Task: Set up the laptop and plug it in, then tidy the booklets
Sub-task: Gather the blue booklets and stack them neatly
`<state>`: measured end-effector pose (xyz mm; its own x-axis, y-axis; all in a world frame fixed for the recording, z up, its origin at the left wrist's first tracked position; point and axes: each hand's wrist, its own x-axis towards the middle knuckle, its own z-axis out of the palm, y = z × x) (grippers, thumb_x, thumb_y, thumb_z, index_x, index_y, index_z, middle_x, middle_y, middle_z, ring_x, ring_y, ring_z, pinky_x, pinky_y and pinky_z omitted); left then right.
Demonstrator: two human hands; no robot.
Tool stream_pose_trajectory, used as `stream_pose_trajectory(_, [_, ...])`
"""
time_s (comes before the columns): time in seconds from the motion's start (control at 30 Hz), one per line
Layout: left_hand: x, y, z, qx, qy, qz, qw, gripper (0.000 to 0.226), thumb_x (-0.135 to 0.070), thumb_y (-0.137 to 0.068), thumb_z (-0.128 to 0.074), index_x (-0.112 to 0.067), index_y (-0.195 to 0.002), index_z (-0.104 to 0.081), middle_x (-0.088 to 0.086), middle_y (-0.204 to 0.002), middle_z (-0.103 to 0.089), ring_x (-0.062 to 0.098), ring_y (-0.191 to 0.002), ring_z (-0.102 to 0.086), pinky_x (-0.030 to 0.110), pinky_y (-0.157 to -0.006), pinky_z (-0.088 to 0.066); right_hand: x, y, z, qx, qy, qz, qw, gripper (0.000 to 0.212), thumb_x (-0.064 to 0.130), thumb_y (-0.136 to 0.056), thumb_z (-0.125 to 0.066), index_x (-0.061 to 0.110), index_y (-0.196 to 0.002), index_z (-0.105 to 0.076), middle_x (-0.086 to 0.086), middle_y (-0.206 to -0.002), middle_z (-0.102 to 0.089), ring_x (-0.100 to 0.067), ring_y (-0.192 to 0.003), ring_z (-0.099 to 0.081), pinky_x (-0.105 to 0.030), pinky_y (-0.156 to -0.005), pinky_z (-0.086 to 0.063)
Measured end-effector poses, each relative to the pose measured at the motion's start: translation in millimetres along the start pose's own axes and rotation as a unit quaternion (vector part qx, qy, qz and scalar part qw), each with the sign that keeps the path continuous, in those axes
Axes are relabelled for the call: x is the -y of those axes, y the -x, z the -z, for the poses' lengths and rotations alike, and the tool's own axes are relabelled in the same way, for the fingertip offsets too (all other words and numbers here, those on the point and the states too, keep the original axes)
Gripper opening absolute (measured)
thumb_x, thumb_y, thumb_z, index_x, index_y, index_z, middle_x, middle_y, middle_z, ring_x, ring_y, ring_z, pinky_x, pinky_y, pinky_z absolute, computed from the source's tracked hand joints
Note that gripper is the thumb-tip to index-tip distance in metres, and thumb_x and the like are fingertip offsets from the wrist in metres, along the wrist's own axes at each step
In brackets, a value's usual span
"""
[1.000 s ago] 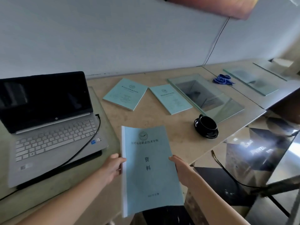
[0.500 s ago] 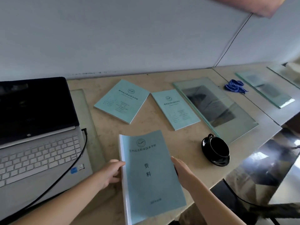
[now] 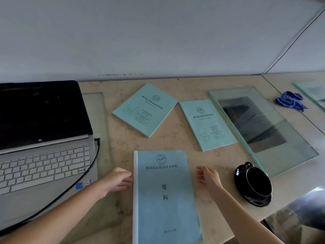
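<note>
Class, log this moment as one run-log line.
laptop: open, cable attached | near booklet: flat on table | left hand, right hand: beside it, open

A shiny black cup (image 3: 257,183) is sitting on its black saucer (image 3: 246,196) on the tan table (image 3: 184,87), just off to the right side, and its handle is pointing toward the wall. Behind it a big sheet of glass (image 3: 274,152) is lying flat on the table with a dark picture (image 3: 251,124) showing under it, and the cup is nearly touching its near corner. Farther back and to the right a crumpled blue cloth (image 3: 290,101) is lying by itself, and a plain grey wall (image 3: 140,36) is standing behind everything.
</note>
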<state>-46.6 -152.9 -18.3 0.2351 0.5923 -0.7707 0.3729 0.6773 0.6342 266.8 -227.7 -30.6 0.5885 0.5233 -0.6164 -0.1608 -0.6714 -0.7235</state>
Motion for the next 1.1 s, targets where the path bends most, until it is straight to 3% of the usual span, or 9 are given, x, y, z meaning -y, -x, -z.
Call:
stream_pose_trajectory(0.1, [-18.5, -3.3, 8.2, -0.039, -0.022, -0.039, 0.998, 0.027, -0.021, -0.093, -0.054, -0.008, -0.116, -0.057, 0.004, -0.100, -0.066, 0.018, -0.096, -0.064, 0.032, -0.090, -0.051, 33.7, -17.2, -9.4, 0.065, -0.013, 0.017, 0.998, 0.015, 0.017, -0.093, -0.055, 0.007, -0.096, -0.064, -0.010, -0.088, -0.062, -0.022, -0.075, -0.061, -0.032, -0.068, -0.051])
stream_pose_trajectory(0.2, [-49.1, -1.8, 10.1, -0.092, -0.053, -0.087, 0.991, 0.029, -0.023, -0.092, -0.055, -0.009, -0.118, -0.059, 0.004, -0.107, -0.064, 0.013, -0.094, -0.063, 0.022, -0.078, -0.051, 69.9, -39.4, -26.0, 0.145, 0.007, 0.024, 0.989, 0.018, 0.024, -0.092, -0.056, 0.009, -0.102, -0.063, -0.010, -0.099, -0.064, -0.024, -0.087, -0.064, -0.035, -0.076, -0.054])
stream_pose_trajectory(0.37, [-101.6, -13.2, 16.5, -0.165, -0.093, -0.130, 0.973, 0.017, -0.023, -0.091, -0.057, -0.013, -0.099, -0.068, 0.008, -0.104, -0.069, 0.023, -0.103, -0.064, 0.038, -0.100, -0.046, 118.9, -64.0, -59.8, 0.232, -0.026, 0.014, 0.972, 0.024, 0.026, -0.094, -0.053, 0.010, -0.111, -0.057, -0.009, -0.106, -0.064, -0.024, -0.087, -0.065, -0.035, -0.075, -0.056])
stream_pose_trajectory(0.5, [-138.1, -26.7, 26.0, -0.202, -0.136, -0.149, 0.958, 0.038, -0.023, -0.092, -0.054, -0.007, -0.126, -0.057, 0.008, -0.118, -0.063, 0.020, -0.113, -0.058, 0.027, -0.093, -0.042, 142.4, -79.9, -79.3, 0.270, -0.059, -0.029, 0.960, 0.019, 0.027, -0.095, -0.050, 0.011, -0.104, -0.056, -0.011, -0.109, -0.062, -0.027, -0.088, -0.065, -0.037, -0.072, -0.055])
stream_pose_trajectory(0.63, [-170.6, -62.5, 43.5, -0.225, -0.142, -0.148, 0.953, 0.038, -0.020, -0.093, -0.054, -0.004, -0.126, -0.055, 0.010, -0.130, -0.058, 0.021, -0.118, -0.055, 0.023, -0.088, -0.038, 158.5, -104.8, -96.7, 0.266, -0.074, -0.042, 0.960, 0.017, 0.026, -0.095, -0.050, 0.011, -0.101, -0.057, -0.010, -0.106, -0.061, -0.026, -0.086, -0.064, -0.037, -0.070, -0.055])
stream_pose_trajectory(0.73, [-188.2, -99.4, 51.2, -0.238, -0.143, -0.128, 0.952, 0.036, -0.020, -0.092, -0.054, -0.004, -0.124, -0.056, 0.012, -0.130, -0.058, 0.023, -0.118, -0.055, 0.026, -0.089, -0.040, 159.0, -124.4, -112.0, 0.220, -0.065, 0.001, 0.973, 0.010, 0.018, -0.095, -0.050, 0.016, -0.095, -0.060, -0.008, -0.104, -0.060, -0.024, -0.086, -0.062, -0.037, -0.078, -0.053])
stream_pose_trajectory(0.87, [-203.4, -151.4, 55.2, -0.261, -0.208, -0.110, 0.936, 0.046, -0.026, -0.090, -0.055, -0.012, -0.133, -0.047, 0.007, -0.140, -0.050, 0.023, -0.124, -0.050, 0.033, -0.096, -0.041, 155.9, -141.6, -131.0, 0.199, -0.079, 0.047, 0.976, 0.014, 0.011, -0.095, -0.048, 0.016, -0.099, -0.060, -0.006, -0.096, -0.062, -0.020, -0.077, -0.062, -0.032, -0.070, -0.051])
stream_pose_trajectory(0.97, [-213.7, -180.1, 57.8, -0.260, -0.256, -0.088, 0.927, 0.052, -0.029, -0.090, -0.055, -0.012, -0.137, -0.042, 0.008, -0.143, -0.045, 0.025, -0.125, -0.049, 0.036, -0.097, -0.041, 160.5, -147.7, -144.5, 0.199, -0.067, 0.055, 0.976, 0.019, 0.010, -0.094, -0.045, 0.017, -0.103, -0.060, -0.001, -0.093, -0.067, -0.020, -0.084, -0.067, -0.038, -0.078, -0.055])
stream_pose_trajectory(1.1, [-217.8, -204.7, 63.5, -0.285, -0.285, -0.084, 0.911, 0.052, -0.028, -0.086, -0.058, -0.009, -0.133, -0.045, 0.010, -0.130, -0.053, 0.023, -0.102, -0.056, 0.032, -0.078, -0.046, 164.4, -154.1, -149.9, 0.196, -0.074, 0.036, 0.977, 0.024, 0.012, -0.092, -0.045, 0.017, -0.109, -0.060, -0.002, -0.094, -0.070, -0.024, -0.095, -0.070, -0.042, -0.082, -0.059])
